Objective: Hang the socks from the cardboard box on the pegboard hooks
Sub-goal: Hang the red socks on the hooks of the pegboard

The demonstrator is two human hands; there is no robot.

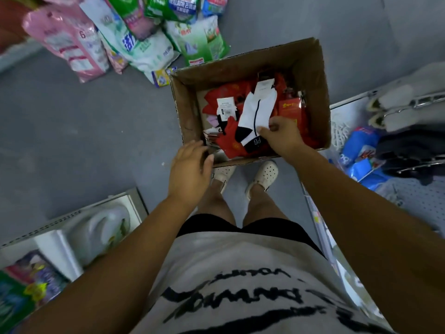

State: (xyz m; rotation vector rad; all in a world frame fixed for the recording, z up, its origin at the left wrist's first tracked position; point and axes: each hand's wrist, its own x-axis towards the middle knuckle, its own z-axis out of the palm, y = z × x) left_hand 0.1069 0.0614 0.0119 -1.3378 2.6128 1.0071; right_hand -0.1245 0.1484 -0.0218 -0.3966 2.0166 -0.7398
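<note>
White sock [258,109], a folded pair with a dark stripe and a paper label, lying on top of the heap inside the cardboard box [310,68]. The right grip [283,135] pinches the sock's near edge between thumb and fingers, and the rest of the pair lies on the pile beyond and to the left of that grip. Under and around the grip lie red socks [231,143]. Further left of it lies a black-and-white pair [225,109] with a white card. The left grip [190,165] is held over the near left corner of the box with its fingers loosely spread and nothing in it; whether it touches the rim cannot be told. The box stands on the grey floor [72,116], just beyond the person's pale shoes [262,177], which are below both grips. Well to the right of the right grip, chrome hooks [431,100] stick out above a perforated panel [419,196] and carry pale and dark goods too blurred to identify. Far beyond the left grip lie detergent bags [144,32]. Judged stage: a pair is being picked from the box and none is on its way to a hook. Many pairs are still in the box, so most of the hanging appears to be left. How many were hung already cannot be read here.
</note>
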